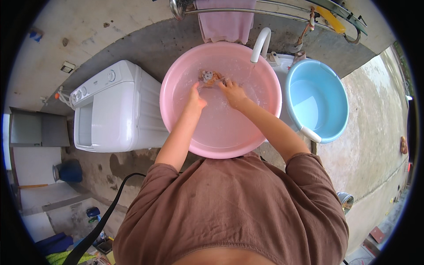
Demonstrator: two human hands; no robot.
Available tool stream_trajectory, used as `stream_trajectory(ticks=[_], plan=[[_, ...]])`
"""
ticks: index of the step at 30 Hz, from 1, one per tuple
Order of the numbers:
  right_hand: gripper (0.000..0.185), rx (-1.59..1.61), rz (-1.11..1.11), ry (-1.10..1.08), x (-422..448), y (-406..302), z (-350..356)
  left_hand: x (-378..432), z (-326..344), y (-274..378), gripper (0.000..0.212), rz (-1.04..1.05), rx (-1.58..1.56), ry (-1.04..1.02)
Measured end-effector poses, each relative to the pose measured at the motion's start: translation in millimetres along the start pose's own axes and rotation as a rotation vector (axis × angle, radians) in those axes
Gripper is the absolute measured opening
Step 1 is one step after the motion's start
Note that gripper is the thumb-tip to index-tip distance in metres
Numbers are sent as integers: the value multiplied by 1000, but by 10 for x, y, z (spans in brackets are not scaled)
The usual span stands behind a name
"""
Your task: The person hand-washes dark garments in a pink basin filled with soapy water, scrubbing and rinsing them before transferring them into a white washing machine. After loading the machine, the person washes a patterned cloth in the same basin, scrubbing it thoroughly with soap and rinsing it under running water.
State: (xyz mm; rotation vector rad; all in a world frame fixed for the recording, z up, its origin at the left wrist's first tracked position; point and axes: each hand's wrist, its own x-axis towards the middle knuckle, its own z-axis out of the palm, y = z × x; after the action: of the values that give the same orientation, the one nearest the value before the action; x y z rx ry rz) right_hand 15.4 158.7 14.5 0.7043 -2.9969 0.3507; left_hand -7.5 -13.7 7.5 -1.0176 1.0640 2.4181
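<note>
A large pink plastic basin (220, 149) holds cloudy water. Near its far side a crumpled orange-brown and grey cloth (212, 78) lies in the water. My left hand (197, 97) is at the water just left of and below the cloth, thumb and fingers apart. At the cloth's right end is my right hand (233, 93), its fingertips close to or touching the fabric; whether it grips any is not plain. A white curved faucet (263, 43) reaches over the basin's back right rim, with a thin stream seemingly falling from it.
To the left stands a white washing machine (112, 116). A light blue tub (343, 102) with some water is at the right, beside a white sink (283, 63). Behind the basin, a pink towel (227, 23) hangs from a metal rack (275, 10) with a yellow-handled item (331, 20).
</note>
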Motion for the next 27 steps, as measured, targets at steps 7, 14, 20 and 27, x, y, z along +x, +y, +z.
stream_trajectory(ticks=[7,14,20,27], plan=[[33,613,289,23,107,-422,249,-148,261,-235,40,72,193,-269],[19,475,103,321,-15,-957,-660,164,-127,136,23,-147,-77,-879],[26,333,189,411,255,-370,-391,-341,492,-84,21,93,19,3],[24,351,-17,482,209,-727,-625,-237,147,28,30,121,66,-347]])
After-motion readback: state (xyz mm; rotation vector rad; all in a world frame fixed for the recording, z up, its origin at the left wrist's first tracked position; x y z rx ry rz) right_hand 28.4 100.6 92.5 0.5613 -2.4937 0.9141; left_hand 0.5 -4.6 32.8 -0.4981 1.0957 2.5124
